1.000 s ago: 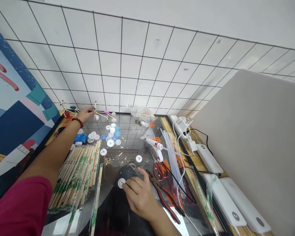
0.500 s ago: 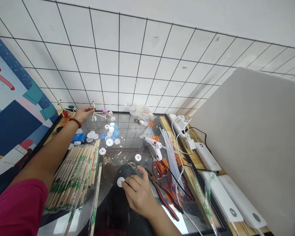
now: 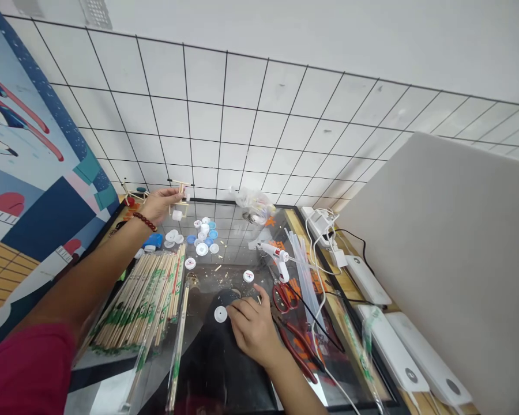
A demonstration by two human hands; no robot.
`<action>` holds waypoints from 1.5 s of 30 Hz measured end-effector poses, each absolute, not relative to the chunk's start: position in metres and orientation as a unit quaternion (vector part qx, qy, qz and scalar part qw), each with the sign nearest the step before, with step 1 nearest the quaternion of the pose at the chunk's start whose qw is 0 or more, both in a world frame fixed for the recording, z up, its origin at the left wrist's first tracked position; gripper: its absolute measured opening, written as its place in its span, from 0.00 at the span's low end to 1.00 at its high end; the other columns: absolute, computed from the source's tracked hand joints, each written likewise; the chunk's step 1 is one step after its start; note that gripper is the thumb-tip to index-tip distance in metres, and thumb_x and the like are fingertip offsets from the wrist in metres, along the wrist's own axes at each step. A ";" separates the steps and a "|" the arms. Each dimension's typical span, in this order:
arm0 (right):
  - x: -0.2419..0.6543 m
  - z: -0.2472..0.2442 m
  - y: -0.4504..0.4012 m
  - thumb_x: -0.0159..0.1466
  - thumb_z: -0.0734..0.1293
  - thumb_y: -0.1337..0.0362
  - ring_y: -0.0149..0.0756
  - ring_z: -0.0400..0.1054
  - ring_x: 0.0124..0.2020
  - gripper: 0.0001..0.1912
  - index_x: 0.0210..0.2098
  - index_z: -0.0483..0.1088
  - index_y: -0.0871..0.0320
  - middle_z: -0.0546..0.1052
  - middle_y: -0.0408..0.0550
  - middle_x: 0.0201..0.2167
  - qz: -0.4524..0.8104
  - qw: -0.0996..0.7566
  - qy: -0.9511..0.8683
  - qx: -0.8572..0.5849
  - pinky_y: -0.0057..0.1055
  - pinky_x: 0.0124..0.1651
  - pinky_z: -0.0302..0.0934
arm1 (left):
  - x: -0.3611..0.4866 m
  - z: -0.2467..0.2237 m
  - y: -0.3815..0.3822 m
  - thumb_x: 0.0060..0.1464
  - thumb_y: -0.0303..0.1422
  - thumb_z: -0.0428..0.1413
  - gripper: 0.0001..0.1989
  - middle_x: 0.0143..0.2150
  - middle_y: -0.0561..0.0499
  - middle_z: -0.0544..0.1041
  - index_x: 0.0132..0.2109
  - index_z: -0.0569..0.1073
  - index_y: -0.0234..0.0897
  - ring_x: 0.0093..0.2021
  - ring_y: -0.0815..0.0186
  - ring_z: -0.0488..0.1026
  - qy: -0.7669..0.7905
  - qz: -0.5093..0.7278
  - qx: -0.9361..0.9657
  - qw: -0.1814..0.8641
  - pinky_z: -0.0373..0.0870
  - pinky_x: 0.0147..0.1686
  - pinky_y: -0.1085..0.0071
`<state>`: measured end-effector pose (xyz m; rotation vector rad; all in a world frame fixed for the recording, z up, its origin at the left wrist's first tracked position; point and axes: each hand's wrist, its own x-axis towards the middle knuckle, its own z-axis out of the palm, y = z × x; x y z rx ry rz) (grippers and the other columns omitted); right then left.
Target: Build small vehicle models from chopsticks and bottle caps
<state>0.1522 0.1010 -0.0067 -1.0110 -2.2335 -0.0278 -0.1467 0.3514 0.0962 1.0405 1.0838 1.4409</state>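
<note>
At the far left of the table, my left hand [image 3: 161, 206] is closed on a small wooden-stick model [image 3: 182, 187] with a white cap wheel [image 3: 177, 215]. Its sticks stand upright, tilted toward me, and the fingers hide part of it. My right hand [image 3: 253, 325] rests low on the glass tabletop, thumb apart and fingers loosely bent. Those fingertips are beside a white bottle cap [image 3: 220, 314] with a dark centre spot; whether they touch its rim I cannot tell. Another white cap [image 3: 248, 276] lies just beyond the right hand.
Wrapped chopsticks [image 3: 142, 294] cover the left side. White and blue caps [image 3: 202, 233] cluster mid-table. Pliers [image 3: 298, 346], red-handled scissors [image 3: 284, 297], a hot glue gun [image 3: 277, 256] and glue sticks [image 3: 303, 276] lie at right. Another stick model [image 3: 134, 196] stands behind my left wrist.
My left hand has lifted and turned the stick model, which stood on the table edge before. The right hand stays in place by the cap; the whole view has shifted slightly.
</note>
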 end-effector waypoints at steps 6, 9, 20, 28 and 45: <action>0.148 -0.001 0.103 0.67 0.65 0.70 0.35 0.74 0.41 0.11 0.46 0.74 0.53 0.80 0.46 0.40 0.078 0.427 -0.802 -0.409 0.47 0.60 0.62 | -0.113 0.124 0.306 0.40 0.32 0.73 0.15 0.51 0.40 0.81 0.37 0.82 0.33 0.50 0.57 0.76 0.385 0.538 0.419 0.621 0.76 0.42 0.67; 0.149 0.014 0.104 0.67 0.66 0.68 0.37 0.74 0.47 0.11 0.48 0.74 0.54 0.79 0.50 0.44 0.110 0.486 -0.752 -0.432 0.38 0.51 0.69 | -0.095 0.134 0.280 0.42 0.31 0.72 0.11 0.49 0.41 0.82 0.35 0.83 0.35 0.51 0.56 0.77 0.346 0.502 0.419 0.673 0.76 0.41 0.67; 0.172 0.093 0.149 0.69 0.66 0.64 0.40 0.72 0.45 0.09 0.47 0.75 0.54 0.78 0.51 0.43 -0.066 0.477 -0.744 -0.464 0.40 0.50 0.66 | -0.042 0.125 0.216 0.40 0.27 0.73 0.10 0.34 0.45 0.82 0.33 0.83 0.31 0.35 0.66 0.77 0.299 0.430 0.398 0.754 0.72 0.36 0.72; 0.156 0.083 0.139 0.68 0.67 0.64 0.41 0.72 0.46 0.10 0.49 0.74 0.55 0.78 0.51 0.44 -0.069 0.421 -0.787 -0.445 0.40 0.49 0.62 | -0.053 0.119 0.219 0.35 0.31 0.75 0.15 0.30 0.49 0.79 0.32 0.82 0.32 0.29 0.70 0.73 0.322 0.434 0.415 0.732 0.69 0.31 0.73; 0.145 0.004 0.058 0.68 0.63 0.71 0.42 0.71 0.52 0.13 0.50 0.70 0.52 0.76 0.51 0.51 -0.034 0.325 -0.807 -0.492 0.54 0.62 0.54 | -0.171 0.096 0.384 0.51 0.27 0.65 0.06 0.30 0.49 0.75 0.31 0.75 0.33 0.32 0.66 0.70 0.397 0.533 0.436 0.607 0.67 0.39 0.65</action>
